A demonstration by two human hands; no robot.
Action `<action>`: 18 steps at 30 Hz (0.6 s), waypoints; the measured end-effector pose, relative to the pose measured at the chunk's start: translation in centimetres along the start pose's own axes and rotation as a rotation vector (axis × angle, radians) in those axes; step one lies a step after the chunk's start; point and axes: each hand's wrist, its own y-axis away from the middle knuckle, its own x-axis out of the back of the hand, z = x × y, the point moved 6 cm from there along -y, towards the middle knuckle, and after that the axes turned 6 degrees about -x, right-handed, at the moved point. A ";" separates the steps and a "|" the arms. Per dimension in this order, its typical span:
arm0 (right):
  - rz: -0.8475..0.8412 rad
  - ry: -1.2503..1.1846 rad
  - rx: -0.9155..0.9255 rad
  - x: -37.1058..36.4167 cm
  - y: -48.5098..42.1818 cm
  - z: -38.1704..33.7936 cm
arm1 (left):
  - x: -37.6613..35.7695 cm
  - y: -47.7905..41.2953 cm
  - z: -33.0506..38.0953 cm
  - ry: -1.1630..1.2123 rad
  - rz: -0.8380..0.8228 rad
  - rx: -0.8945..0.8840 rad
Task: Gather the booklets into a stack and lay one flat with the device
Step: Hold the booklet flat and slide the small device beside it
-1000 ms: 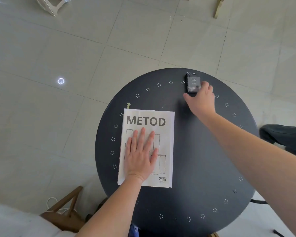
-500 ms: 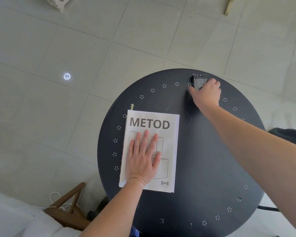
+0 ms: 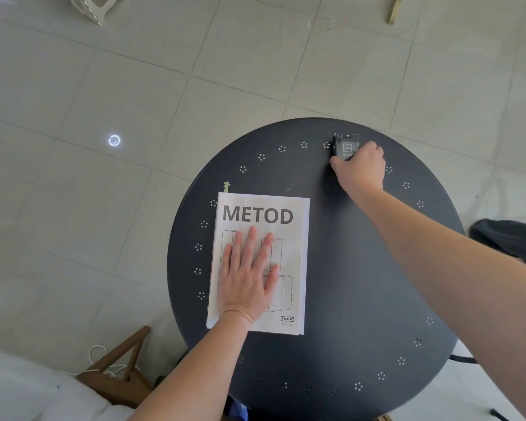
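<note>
Since the picture before, the right hand [image 3: 359,168] had closed more around the small black device [image 3: 346,147], and its fingers covered the near end. Only the far end of the device showed, at the far edge of the round dark worktop [image 3: 346,284]. The left hand [image 3: 246,279] was open, with its fingers spread, and it pressed flat on the white booklet [image 3: 289,247] with the word METOD on it. More page edges showed under that booklet on its left side. The booklet lay on the left part of the worktop, well apart from the device. A wooden chair [image 3: 116,372] stood on the floor beside the worktop.
</note>
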 end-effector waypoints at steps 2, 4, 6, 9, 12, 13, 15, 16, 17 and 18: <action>0.003 -0.022 -0.010 0.2 0.8 0.8 | 0.1 0.0 0.0 -0.010 0.009 0.000; 0.012 -0.040 -0.008 0.4 1.8 1.8 | 0.3 0.1 0.3 -0.019 0.017 -0.008; 0.012 -0.047 0.002 0.3 3.0 2.6 | 0.4 0.0 0.2 -0.016 0.026 0.002; 0.003 -0.072 -0.014 0.2 5.2 4.4 | 0.3 0.0 0.3 -0.016 0.026 0.004; -0.004 -0.095 -0.045 0.0 7.5 6.4 | 0.4 0.1 0.3 -0.020 0.037 0.006; -0.003 -0.099 -0.051 -0.1 8.3 7.2 | 0.4 0.2 0.4 -0.021 0.035 0.005; -0.003 -0.116 -0.062 -0.3 10.0 8.6 | 0.5 0.3 0.6 -0.022 0.041 -0.002; -0.011 -0.123 -0.066 -0.5 10.6 9.0 | 0.4 0.2 0.6 -0.022 0.043 0.002; -0.015 -0.130 -0.072 -0.7 11.3 9.6 | 0.4 0.0 0.5 -0.020 0.042 0.006; -0.012 -0.137 -0.080 -0.9 12.1 10.2 | 0.3 0.1 0.6 -0.020 0.042 0.004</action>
